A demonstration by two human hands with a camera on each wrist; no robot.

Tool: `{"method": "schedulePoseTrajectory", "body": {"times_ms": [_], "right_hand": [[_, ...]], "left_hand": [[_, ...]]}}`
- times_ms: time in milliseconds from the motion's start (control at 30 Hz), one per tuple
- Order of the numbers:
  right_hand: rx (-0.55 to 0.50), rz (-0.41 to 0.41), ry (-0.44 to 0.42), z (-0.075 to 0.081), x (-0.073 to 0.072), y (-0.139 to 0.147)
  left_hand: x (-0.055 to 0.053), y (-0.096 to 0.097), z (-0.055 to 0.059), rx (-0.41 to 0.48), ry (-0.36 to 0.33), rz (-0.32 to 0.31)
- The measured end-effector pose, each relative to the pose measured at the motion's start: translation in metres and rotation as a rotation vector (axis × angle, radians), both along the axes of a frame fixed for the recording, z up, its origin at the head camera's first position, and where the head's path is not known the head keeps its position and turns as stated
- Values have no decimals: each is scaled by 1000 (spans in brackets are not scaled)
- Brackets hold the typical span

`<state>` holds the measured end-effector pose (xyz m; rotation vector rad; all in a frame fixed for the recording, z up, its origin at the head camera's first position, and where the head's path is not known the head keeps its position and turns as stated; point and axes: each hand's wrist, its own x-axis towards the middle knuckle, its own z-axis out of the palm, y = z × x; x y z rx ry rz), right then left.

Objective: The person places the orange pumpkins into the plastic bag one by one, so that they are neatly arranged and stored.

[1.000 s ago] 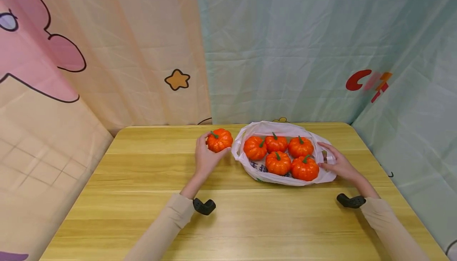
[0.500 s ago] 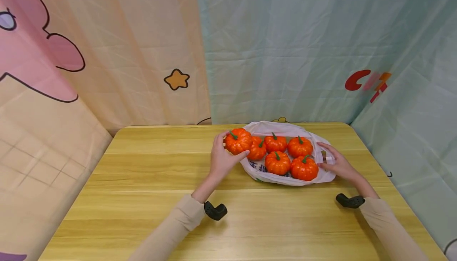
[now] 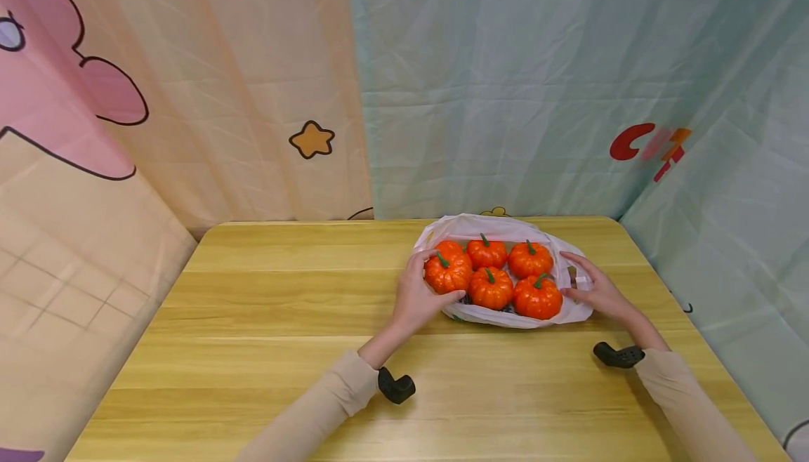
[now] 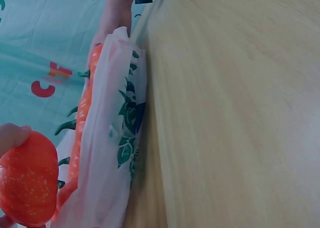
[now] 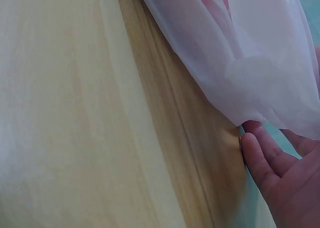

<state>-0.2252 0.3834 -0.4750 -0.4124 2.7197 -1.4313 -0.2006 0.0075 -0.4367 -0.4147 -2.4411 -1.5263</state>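
My left hand [image 3: 420,295] grips a small orange pumpkin [image 3: 447,274] with a green stem, fingers and thumb around its sides. In the head view it overlaps another pumpkin [image 3: 452,247] behind it, at the left end of a white plastic bag [image 3: 483,226]. Several more pumpkins [image 3: 490,291] sit inside the bag. From the left wrist, the held pumpkin [image 4: 29,183] appears beside the printed bag wall [image 4: 107,138]. My right hand [image 3: 597,290] holds the bag's right end, thumb and forefinger spread at its rim. The bag [image 5: 280,83] hides part of these fingers.
The bag stands near the back of a wooden table [image 3: 303,293]. Printed curtains [image 3: 493,97] hang behind and along both sides. A black wrist device [image 3: 397,386] sits on the left wrist, another device [image 3: 619,355] on the right.
My left hand has carried the pumpkin rightward from beside the bag, across its left rim, then lower over the bag's left end. The right hand has stayed at the bag's right end.
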Motion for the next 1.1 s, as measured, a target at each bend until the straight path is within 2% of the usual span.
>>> {"method": "schedulePoseTrajectory", "body": {"times_ms": [200, 500, 833, 1100], "right_hand": [[-9, 2, -2, -1, -1, 1], [-19, 6, 4, 0, -1, 0], [-10, -7, -7, 3, 2, -2], [7, -16, -8, 1, 1, -1]], "left_hand": [[1, 1, -8, -86, -8, -30], [1, 3, -16, -137, 55, -75], [4, 5, -19, -216, 39, -30], [4, 5, -19, -228, -46, 14]]}}
